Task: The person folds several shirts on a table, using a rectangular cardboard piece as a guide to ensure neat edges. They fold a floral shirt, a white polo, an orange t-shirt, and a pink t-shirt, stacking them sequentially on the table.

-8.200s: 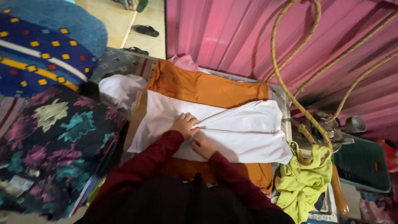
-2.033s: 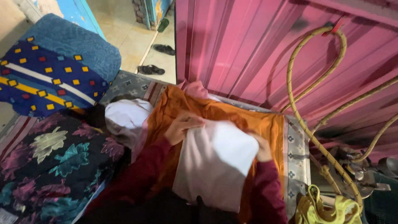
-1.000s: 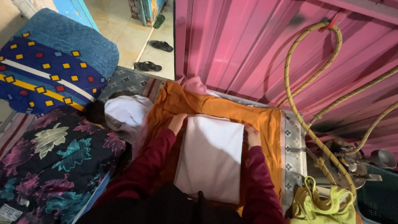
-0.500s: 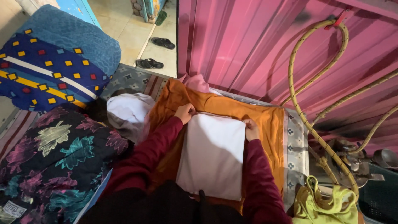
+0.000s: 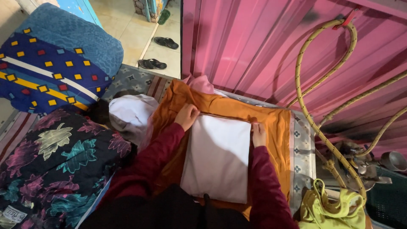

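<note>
While the folded white cloth (image 5: 218, 159) lies on the orange cloth (image 5: 229, 111), left hand (image 5: 186, 116) pinches its eleven-o'clock corner, right hand (image 5: 258, 135) its one-o'clock corner; it looks soft, light, floppy.

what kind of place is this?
Probably a home sleeping or laundry corner: patterned blankets beside a folded white cloth, a pink corrugated metal wall, sandals on the tiled floor beyond.
</note>
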